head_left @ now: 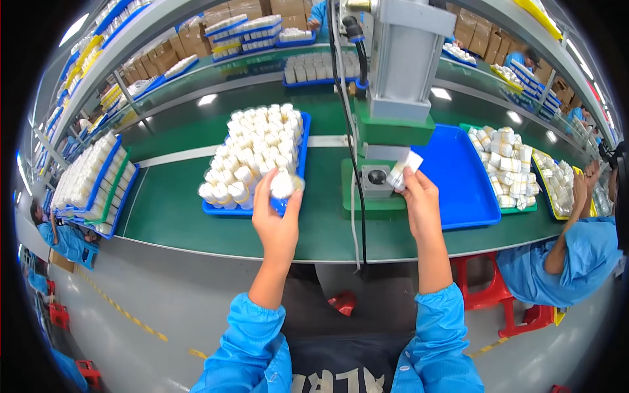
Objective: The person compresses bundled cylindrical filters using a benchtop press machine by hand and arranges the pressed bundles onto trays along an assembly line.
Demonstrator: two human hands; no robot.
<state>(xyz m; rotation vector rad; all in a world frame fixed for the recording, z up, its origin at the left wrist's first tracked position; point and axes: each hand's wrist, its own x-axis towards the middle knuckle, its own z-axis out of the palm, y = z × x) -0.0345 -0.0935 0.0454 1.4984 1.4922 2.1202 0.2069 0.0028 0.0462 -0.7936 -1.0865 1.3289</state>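
My left hand (pixel 278 219) is closed around a white round part (pixel 284 186) with a clear rim, at the front right corner of a blue tray (pixel 305 141). The tray is packed with upright white parts (pixel 252 154). My right hand (pixel 420 196) pinches a white piece with a pale gold band (pixel 404 170), tilted, just right of the press's metal fixture (pixel 376 181). Whether that piece touches the fixture I cannot tell. Above the fixture stands the grey press cylinder (pixel 403 62) on its green frame (pixel 401 131).
A bare blue tray (pixel 462 177) lies right of the press. Beyond it, a green tray (pixel 526 209) holds heaped white pieces. Black cables (pixel 354 150) hang before the press. Stacked trays (pixel 98 180) stand at left. A co-worker in blue (pixel 567 259) sits at right.
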